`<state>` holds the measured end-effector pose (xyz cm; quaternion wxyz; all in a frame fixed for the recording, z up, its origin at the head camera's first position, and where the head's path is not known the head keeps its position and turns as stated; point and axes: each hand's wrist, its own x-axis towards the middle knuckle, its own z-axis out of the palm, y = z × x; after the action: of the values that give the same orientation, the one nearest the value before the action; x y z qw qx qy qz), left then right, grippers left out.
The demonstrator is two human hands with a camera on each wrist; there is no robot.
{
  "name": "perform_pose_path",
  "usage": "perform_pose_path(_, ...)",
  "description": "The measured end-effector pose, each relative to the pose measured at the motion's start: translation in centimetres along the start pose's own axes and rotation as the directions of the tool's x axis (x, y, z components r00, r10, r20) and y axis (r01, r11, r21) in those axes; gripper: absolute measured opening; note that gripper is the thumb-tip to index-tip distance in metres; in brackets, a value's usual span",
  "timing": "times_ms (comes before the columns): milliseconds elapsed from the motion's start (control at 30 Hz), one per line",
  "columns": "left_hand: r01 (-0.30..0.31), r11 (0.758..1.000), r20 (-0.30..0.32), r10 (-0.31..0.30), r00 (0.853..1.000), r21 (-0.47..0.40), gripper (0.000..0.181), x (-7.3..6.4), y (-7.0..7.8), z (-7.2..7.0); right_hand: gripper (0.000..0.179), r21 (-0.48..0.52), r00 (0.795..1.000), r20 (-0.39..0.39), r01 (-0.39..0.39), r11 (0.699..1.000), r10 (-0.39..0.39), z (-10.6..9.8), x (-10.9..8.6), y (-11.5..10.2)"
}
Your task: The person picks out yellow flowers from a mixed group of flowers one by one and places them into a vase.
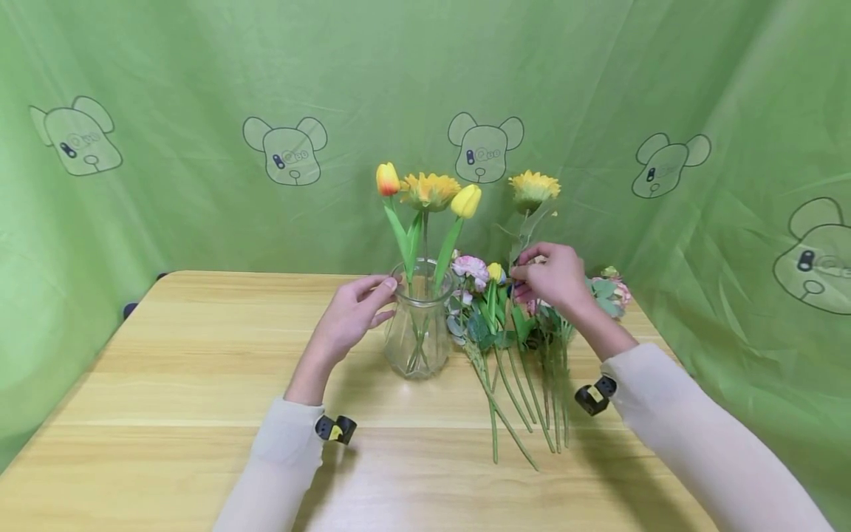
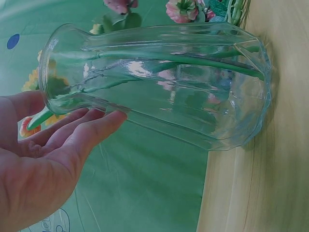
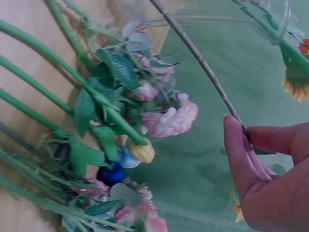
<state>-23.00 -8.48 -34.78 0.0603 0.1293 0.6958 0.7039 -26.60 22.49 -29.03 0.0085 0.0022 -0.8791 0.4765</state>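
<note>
My left hand [image 1: 352, 314] touches the left side of the clear glass vase [image 1: 417, 343], its thumb at the rim and its fingers fairly straight along the neck. The vase stands upright with an orange-yellow tulip [image 1: 388, 179], a yellow tulip [image 1: 467, 201] and a sunflower [image 1: 429, 192] in it. To its right, my right hand [image 1: 550, 275] pinches the thin stem [image 3: 203, 63] of another sunflower [image 1: 534, 190] between thumb and fingers. The bloom points up above the hand, and the stem's lower end slants toward the vase in the right wrist view.
Several loose flowers lie right of the vase, with pink blooms [image 3: 169, 118], a yellow tulip bud [image 3: 143, 150] and green stems [image 1: 515, 399] pointing toward the near edge. A green cloth [image 1: 399, 81] with bear drawings hangs behind the wooden table [image 1: 219, 332].
</note>
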Motion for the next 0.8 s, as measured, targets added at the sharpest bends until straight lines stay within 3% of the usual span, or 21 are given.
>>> perform_pose_path(333,0.001,1.000,-0.001,-0.001,1.000,0.009,0.046,0.0,0.0,0.0,0.034,0.058,1.000,-0.005,-0.029,0.998,0.029,-0.7,0.4,-1.8)
perform_pose_path(533,0.002,1.000,-0.002,-0.002,1.000,0.009,0.046,0.0,0.0,0.0,0.033,0.132,1.000,-0.020,0.005,0.991,-0.003,-1.1,0.5,-2.8)
perform_pose_path(800,0.003,1.000,-0.004,-0.003,1.000,0.007,0.046,0.0,0.0,0.0,0.034,0.219,0.993,-0.100,0.086,0.972,-0.066,-1.8,0.5,-4.4)
